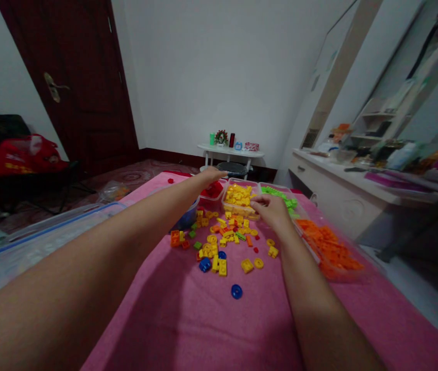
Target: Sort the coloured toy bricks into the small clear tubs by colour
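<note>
My left hand (214, 175) is stretched out over the clear bin of red toy bricks (213, 190), with a finger extended and nothing visible in it; its underside is hidden. My right hand (270, 205) is at the right edge of the bin of yellow bricks (239, 196). Its thumb and fingertips are pinched together, and what they hold, if anything, is too small to make out. Mixed loose bricks (222, 267), mostly yellow, lie in front of the bins. A blue ring-shaped piece (236, 291) lies nearest to me.
A bin of green bricks (276, 195) stands right of the yellow one, and a bin of orange bricks (329, 245) is nearer on the right. A blue bin (188, 219) is partly behind my left forearm. Clear lids (49, 234) lie left. Pink cloth (219, 330) covers the table.
</note>
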Action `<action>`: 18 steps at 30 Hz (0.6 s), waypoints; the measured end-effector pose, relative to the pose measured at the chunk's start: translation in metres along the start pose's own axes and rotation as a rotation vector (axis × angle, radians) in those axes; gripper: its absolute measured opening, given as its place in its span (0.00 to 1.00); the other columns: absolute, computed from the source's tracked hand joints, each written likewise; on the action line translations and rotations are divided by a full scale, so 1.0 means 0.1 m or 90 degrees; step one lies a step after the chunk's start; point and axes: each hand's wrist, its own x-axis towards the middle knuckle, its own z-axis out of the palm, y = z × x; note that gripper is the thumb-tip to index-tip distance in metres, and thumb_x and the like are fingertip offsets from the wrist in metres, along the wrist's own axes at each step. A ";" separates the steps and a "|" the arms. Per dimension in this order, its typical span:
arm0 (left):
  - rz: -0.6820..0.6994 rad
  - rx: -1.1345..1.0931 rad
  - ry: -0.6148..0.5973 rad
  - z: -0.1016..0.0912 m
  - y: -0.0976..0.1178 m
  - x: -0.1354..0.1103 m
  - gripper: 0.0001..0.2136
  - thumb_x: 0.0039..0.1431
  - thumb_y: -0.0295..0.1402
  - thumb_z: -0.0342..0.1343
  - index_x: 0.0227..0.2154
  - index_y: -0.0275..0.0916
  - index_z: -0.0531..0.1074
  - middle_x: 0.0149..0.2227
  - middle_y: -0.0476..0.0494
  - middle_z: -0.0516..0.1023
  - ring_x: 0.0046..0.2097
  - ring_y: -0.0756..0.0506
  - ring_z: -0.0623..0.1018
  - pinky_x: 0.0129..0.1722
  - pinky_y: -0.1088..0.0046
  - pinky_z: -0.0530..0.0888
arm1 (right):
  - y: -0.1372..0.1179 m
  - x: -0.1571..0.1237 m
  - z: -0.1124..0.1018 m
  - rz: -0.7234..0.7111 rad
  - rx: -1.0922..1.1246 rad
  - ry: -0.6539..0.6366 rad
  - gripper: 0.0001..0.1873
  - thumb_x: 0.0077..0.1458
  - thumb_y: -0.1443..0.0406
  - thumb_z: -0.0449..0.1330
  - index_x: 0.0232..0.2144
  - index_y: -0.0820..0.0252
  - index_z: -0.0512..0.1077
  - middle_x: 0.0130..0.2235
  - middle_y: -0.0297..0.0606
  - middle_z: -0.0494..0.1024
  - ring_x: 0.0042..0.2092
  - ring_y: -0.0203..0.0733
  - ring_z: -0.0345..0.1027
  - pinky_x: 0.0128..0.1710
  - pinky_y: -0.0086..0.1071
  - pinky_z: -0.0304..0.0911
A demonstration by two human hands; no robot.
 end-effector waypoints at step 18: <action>0.305 0.500 -0.139 -0.77 -0.89 -2.40 0.16 0.64 0.39 0.42 0.35 0.36 0.73 0.32 0.39 0.76 0.31 0.46 0.74 0.35 0.69 0.70 | -0.31 -0.32 0.76 -0.204 -0.180 -0.242 0.16 0.48 0.69 0.58 0.41 0.59 0.76 0.45 0.41 0.78 0.48 0.44 0.69 0.50 0.34 0.60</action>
